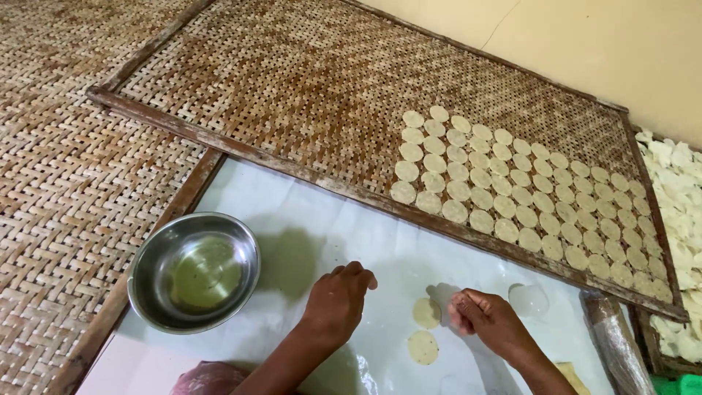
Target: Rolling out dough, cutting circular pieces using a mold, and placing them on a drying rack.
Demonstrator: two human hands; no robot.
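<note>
Two thin pale dough discs (425, 329) lie flat on the white plastic sheet (307, 234), just beside the right hand (488, 320). Its fingers (463, 306) are curled loosely inward, and I can't tell if they've pinched anything. The left hand (338, 301) rests palm-down on the sheet with fingers relaxed, holding nothing, probably steadying it. A clear round cutter-like thing (528, 299) sits near the right hand. The steel bowl (194, 272) to the left holds a shallow pool of yellowish oil. Beyond, the woven bamboo tray (292, 88) carries neat rows of discs (512, 194), spaced apart, likely for drying.
</note>
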